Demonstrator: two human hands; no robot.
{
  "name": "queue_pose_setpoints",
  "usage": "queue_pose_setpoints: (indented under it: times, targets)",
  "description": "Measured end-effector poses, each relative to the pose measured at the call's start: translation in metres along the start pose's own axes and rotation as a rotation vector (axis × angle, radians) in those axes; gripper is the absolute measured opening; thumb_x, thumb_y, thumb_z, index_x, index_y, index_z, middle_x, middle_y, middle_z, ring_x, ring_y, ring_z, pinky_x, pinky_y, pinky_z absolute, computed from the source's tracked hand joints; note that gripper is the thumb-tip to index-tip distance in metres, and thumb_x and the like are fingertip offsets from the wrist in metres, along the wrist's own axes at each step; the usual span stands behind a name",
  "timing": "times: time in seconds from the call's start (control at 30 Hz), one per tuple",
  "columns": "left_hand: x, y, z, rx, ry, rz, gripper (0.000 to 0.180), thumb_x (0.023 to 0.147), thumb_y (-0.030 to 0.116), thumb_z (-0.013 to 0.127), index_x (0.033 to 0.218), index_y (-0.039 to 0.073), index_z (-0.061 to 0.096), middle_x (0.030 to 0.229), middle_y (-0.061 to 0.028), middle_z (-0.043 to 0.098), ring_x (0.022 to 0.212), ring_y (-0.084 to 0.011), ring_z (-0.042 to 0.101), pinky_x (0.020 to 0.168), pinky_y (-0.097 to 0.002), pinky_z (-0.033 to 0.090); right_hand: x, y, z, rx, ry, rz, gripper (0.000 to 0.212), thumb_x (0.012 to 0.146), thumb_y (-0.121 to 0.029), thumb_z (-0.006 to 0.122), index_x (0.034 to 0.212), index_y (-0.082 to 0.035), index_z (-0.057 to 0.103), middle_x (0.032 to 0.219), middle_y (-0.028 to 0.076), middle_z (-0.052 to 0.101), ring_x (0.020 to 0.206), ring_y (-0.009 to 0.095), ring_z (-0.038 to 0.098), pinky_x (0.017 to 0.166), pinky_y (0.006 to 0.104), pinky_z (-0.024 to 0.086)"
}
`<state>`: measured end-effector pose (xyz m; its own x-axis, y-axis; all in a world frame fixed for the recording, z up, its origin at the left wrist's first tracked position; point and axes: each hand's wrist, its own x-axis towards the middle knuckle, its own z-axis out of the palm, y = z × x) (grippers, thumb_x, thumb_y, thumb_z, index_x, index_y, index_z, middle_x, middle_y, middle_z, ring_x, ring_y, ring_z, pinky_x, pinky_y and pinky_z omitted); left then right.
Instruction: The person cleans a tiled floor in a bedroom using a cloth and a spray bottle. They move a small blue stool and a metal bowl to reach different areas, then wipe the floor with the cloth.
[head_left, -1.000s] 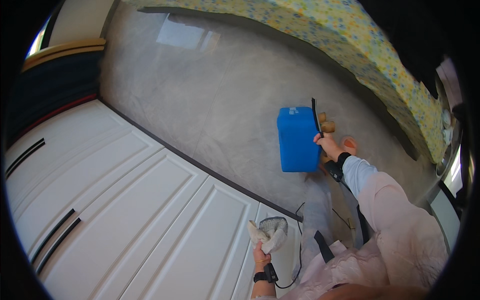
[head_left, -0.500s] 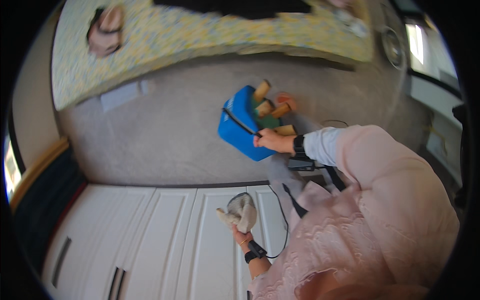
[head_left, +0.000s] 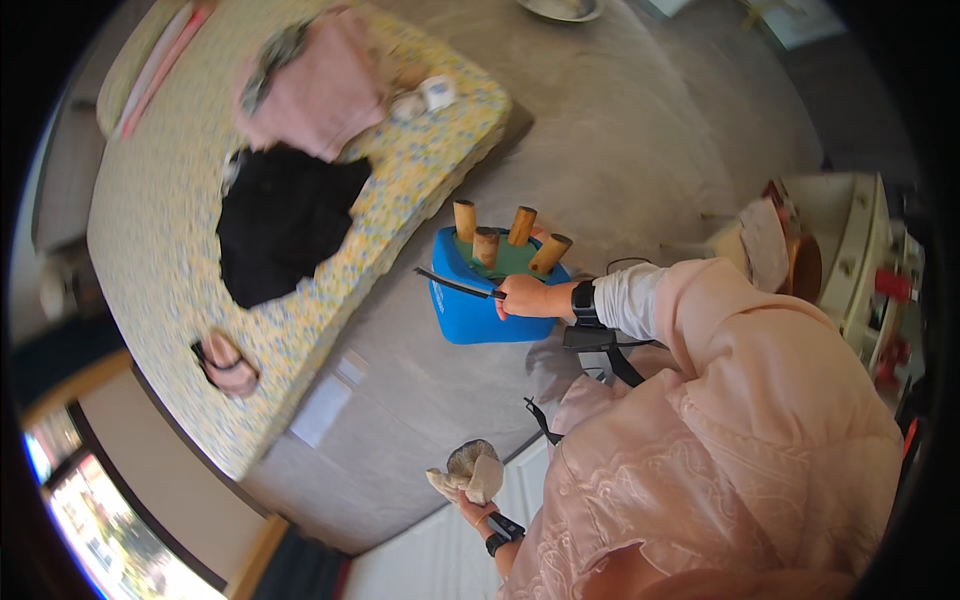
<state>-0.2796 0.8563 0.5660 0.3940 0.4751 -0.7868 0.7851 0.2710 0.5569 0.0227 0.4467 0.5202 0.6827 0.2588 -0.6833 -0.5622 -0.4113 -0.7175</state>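
A small blue stool [head_left: 480, 318] is upside down, its green underside and several stubby wooden legs pointing up. My right hand [head_left: 530, 297] is closed at its rim around a black strip [head_left: 455, 283] that runs along the blue side; whether the strip belongs to the stool, I cannot tell. Lower down, at the left of my body, my left hand [head_left: 476, 510] grips a crumpled cream-and-grey cloth bundle [head_left: 474, 470], apart from the stool. Its fingers are partly hidden by the cloth.
A bed [head_left: 300, 330] with a yellow floral cover fills the left, holding black clothing [head_left: 285, 225], pink clothing [head_left: 325, 85] and a pinkish bag [head_left: 228, 365]. A white cabinet front [head_left: 430, 545] stands below my left hand. Cluttered furniture [head_left: 845, 240] is at the right, a metal basin [head_left: 562, 9] at the top.
My view has swung to the right, bringing more of the bed and the right-hand furniture into sight. Both hands keep their holds; the stool's legs now point more upward.
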Motion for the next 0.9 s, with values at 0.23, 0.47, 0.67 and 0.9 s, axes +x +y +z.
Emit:
queue_pose_setpoints:
  times: [0.23, 0.47, 0.67, 0.9]
  targets:
    - [0.001, 0.135, 0.154, 0.816, -0.490, 0.503, 0.078, 0.047, -0.010, 0.065, 0.121, 0.005, 0.048, 0.102, -0.0056, 0.057, 0.089, -0.0179, 0.055, 0.072, -0.0291, 0.050, -0.095, 0.022, -0.186, 0.129, 0.300, -0.062, 0.018, 0.072, -0.013, 0.052, 0.063, -0.011, 0.068, 0.066, 0.009, 0.064, 0.064, 0.025, 0.061, 0.059, 0.0363, 0.044]
    - [-0.064, 0.225, 0.357, 0.151, -0.425, -0.035, 0.042, 0.081, 0.022, 0.059, 0.120, 0.007, 0.051, 0.107, -0.0095, 0.062, 0.095, -0.0241, 0.062, 0.076, -0.0341, 0.054, -0.177, 0.041, -0.351, 0.287, 0.432, 0.097, 0.024, 0.081, -0.017, 0.051, 0.066, -0.012, 0.069, 0.067, 0.008, 0.064, 0.065, 0.023, 0.060, 0.059, 0.0363, 0.043]
    - [-0.112, 0.302, 0.501, 0.781, -0.693, 0.530, 0.040, 0.081, 0.017, 0.057, 0.120, 0.008, 0.051, 0.108, -0.0089, 0.061, 0.098, -0.0215, 0.060, 0.082, -0.0343, 0.051, -0.224, 0.052, -0.457, 0.476, 0.560, 0.125, 0.022, 0.080, -0.013, 0.051, 0.066, -0.010, 0.068, 0.066, 0.009, 0.062, 0.065, 0.023, 0.059, 0.057, 0.0354, 0.042]
    - [-0.151, 0.336, 0.646, 0.825, -0.713, 0.466, 0.047, 0.073, -0.003, 0.060, 0.118, 0.007, 0.051, 0.106, -0.0069, 0.060, 0.093, -0.0170, 0.058, 0.083, -0.0318, 0.048, -0.241, 0.091, -0.561, 0.689, 0.727, 0.126, 0.019, 0.076, -0.011, 0.051, 0.067, -0.008, 0.068, 0.065, 0.009, 0.061, 0.065, 0.022, 0.058, 0.057, 0.0346, 0.041]
